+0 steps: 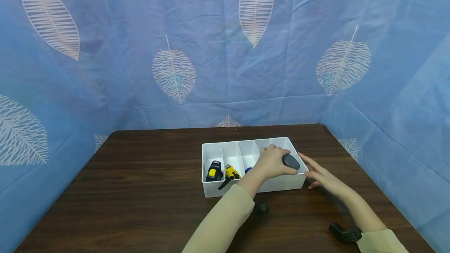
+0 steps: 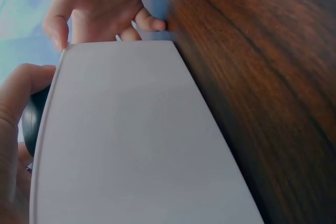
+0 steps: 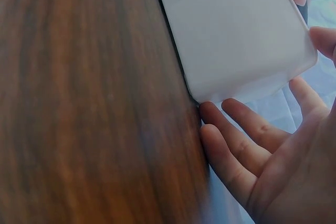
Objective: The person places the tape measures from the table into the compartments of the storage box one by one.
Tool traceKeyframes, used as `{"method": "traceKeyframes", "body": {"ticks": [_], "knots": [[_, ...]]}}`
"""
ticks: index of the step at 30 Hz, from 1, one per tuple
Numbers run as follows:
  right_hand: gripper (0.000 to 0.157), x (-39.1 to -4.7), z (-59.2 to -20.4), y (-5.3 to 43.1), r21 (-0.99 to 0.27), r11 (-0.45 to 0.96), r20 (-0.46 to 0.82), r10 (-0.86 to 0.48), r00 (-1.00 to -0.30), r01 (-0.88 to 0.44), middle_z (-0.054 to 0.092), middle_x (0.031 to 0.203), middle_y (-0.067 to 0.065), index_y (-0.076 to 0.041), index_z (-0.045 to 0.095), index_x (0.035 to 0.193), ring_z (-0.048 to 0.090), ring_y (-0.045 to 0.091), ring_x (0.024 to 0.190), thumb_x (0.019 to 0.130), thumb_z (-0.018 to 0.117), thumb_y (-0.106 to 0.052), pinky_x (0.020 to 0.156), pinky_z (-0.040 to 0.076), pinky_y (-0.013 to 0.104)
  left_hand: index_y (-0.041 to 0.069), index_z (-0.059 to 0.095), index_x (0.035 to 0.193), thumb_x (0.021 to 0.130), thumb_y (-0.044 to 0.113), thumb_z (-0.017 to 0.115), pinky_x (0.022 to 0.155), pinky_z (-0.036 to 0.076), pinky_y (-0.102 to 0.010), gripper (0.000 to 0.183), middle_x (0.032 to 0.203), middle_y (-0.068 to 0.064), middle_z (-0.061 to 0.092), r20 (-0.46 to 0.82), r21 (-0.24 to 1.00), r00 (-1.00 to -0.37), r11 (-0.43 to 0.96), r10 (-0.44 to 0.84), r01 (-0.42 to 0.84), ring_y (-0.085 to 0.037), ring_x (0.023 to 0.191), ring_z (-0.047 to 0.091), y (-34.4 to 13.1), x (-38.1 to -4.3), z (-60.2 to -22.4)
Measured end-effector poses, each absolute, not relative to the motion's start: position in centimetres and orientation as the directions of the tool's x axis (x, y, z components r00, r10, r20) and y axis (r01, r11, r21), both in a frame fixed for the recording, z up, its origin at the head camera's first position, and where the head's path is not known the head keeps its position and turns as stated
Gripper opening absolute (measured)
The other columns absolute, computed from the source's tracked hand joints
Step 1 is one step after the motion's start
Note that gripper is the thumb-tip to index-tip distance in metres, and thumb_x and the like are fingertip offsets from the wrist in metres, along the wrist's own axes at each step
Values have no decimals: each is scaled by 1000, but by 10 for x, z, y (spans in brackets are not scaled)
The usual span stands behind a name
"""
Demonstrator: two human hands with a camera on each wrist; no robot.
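My left hand (image 1: 272, 162) holds a dark grey computer mouse (image 1: 291, 161) over the right end compartment of a white divided box (image 1: 284, 183). In the left wrist view the mouse (image 2: 33, 121) shows behind the box's rim, with the thumb over it. My right hand (image 1: 325, 179) is at the box's right end. In the right wrist view its thumb touches the rim near the corner, while its other fingers (image 3: 244, 148) spread loosely along the end wall.
A black and yellow tape measure (image 1: 214, 171) lies in the leftmost compartment. Beside it is a yellow and black item (image 1: 232, 172), its dark end over the front rim. A blue thing (image 1: 248, 169) is mostly hidden by my left arm. The box stands on a dark wooden table (image 1: 140, 190).
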State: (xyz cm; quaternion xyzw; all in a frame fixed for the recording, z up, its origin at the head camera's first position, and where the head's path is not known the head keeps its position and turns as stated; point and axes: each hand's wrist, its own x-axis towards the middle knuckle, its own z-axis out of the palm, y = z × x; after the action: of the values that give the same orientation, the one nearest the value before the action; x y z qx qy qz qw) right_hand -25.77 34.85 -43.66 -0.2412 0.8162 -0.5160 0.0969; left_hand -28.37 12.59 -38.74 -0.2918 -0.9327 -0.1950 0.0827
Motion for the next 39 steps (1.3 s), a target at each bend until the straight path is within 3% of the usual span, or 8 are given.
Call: {"method": "traceKeyframes", "body": {"ticks": [7,12,23,28,34,39], "knots": [[62,-259,-437,349,-892,347,90,-491,-867,-290,6,150,35,-9,4,154,38,53,116,103,37,-16,68,51,48,25,63,128,74,56,74,77,31,-29,64,97,17,63,269,331,-816,747,511,577,-4,88,45,126,-283,-391],[62,-258,-436,349,-892,345,93,-492,-866,-291,0,152,33,-10,4,154,35,57,118,102,37,-16,69,51,48,27,59,133,76,62,69,84,32,-34,68,109,17,62,232,346,-809,732,540,587,-5,100,48,126,-282,-393],[62,-259,-437,348,-891,343,100,-495,-863,-299,-1,152,34,-7,4,154,37,58,117,102,37,-15,69,51,47,30,50,140,83,66,57,94,30,-41,67,125,16,58,177,249,-787,747,591,617,-8,115,47,128,-279,-394],[61,-258,-438,348,-885,353,98,-492,-865,-302,-2,152,33,-7,4,154,34,59,119,103,37,-17,69,52,46,33,56,134,89,65,48,97,29,-45,56,124,17,59,164,193,-775,750,611,632,-9,118,46,129,-279,-396],[61,-259,-438,350,-883,355,98,-498,-861,-306,23,142,37,-8,5,154,49,34,110,103,37,-17,69,52,48,36,64,125,98,52,43,98,28,-45,38,120,21,60,154,154,-755,740,637,655,-7,117,46,131,-278,-398],[61,-258,-437,351,-890,342,97,-504,-858,-301,29,137,38,-8,5,154,52,22,106,103,37,-16,69,52,48,37,66,122,99,47,46,98,27,-45,33,113,23,63,149,143,-754,741,639,656,-6,116,46,131,-277,-396]]}}
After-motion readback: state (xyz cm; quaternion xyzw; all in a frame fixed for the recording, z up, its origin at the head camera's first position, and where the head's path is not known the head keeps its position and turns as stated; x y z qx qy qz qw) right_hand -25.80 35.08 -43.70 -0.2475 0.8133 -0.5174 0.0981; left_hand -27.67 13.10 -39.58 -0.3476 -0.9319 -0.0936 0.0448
